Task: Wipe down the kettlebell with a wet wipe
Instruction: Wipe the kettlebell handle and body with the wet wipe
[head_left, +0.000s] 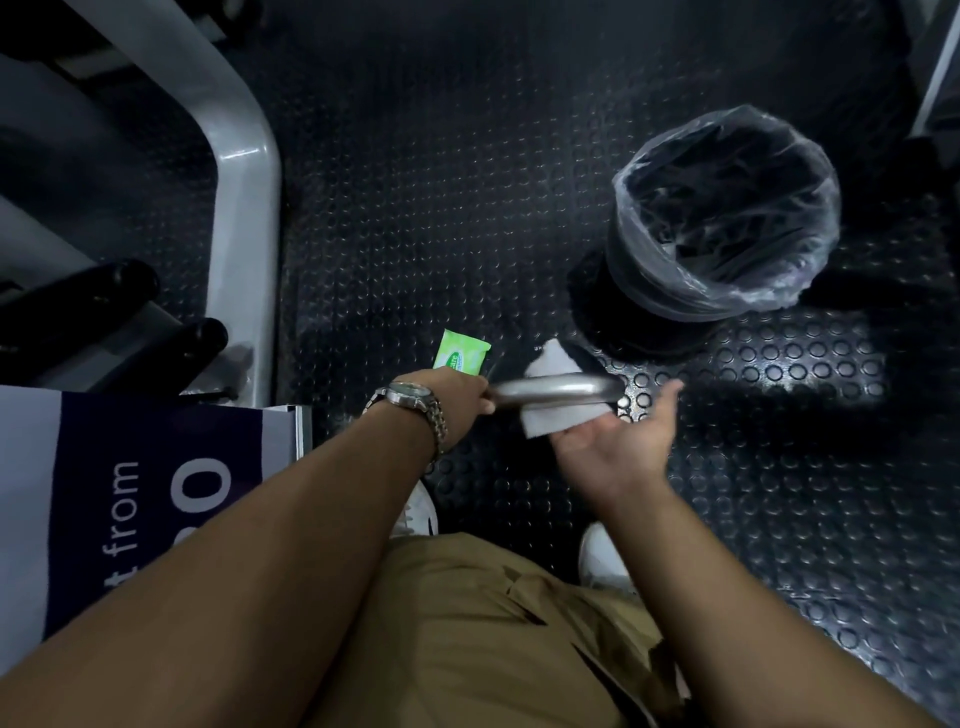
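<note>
Studded black rubber flooring (519, 208) runs under everything, with a grey machine frame (244, 234) and a printed board (156, 493) crowding the left edge. Beside the green wipe pack (460, 353), the left hand (457, 400) grips the kettlebell (556, 389) at 1 end of its steel handle, the white wet wipe (550, 358) drapes over that handle, and the right hand (618, 447) lies palm-up, fingers spread, touching the wipe's lower edge. Closing those fingers round wipe and handle and sliding along the curve should clean best, working over the open mat ahead and short of the lined bin (727, 208) at right.
</note>
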